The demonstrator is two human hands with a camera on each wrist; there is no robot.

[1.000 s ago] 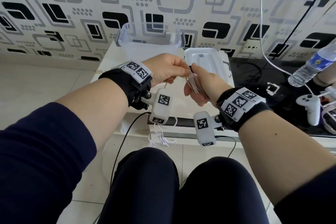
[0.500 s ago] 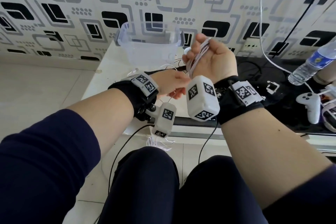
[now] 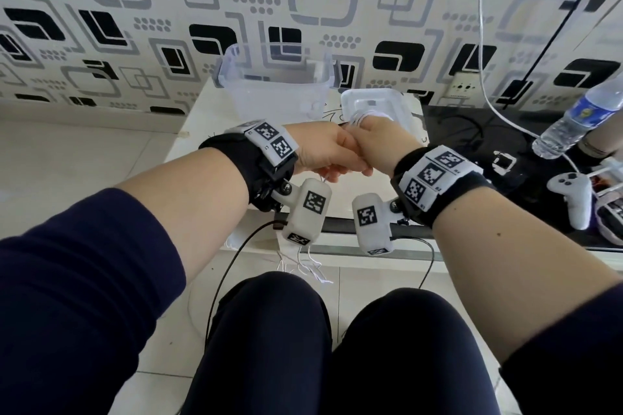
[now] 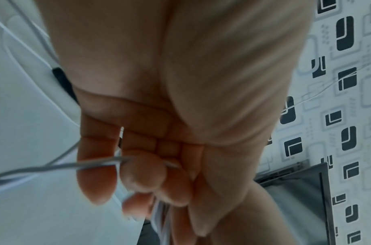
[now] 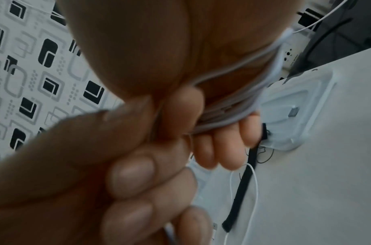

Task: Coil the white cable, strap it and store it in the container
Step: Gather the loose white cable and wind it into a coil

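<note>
- Right hand: fingers curled round a bundle of white cable loops; the loops cross the palm and pass over the fingertips, as the right wrist view shows.
- Left hand: pressed against the right hand above the near edge of the table; its fingers pinch a single strand of the white cable, which trails off toward the left of the left wrist view.
- Loose cable: a thin white run lies on the table surface below the right hand's fingers, beside a black strap lying flat on the table.
- Container: clear plastic, open at the top, standing at the far edge of the table against the patterned wall. No cable can be made out in it.
- Lid: white, lying flat just to the right of the container, directly beyond the right hand.
- Periphery: a water bottle and a white game controller sit on the dark surface to the right.
</note>
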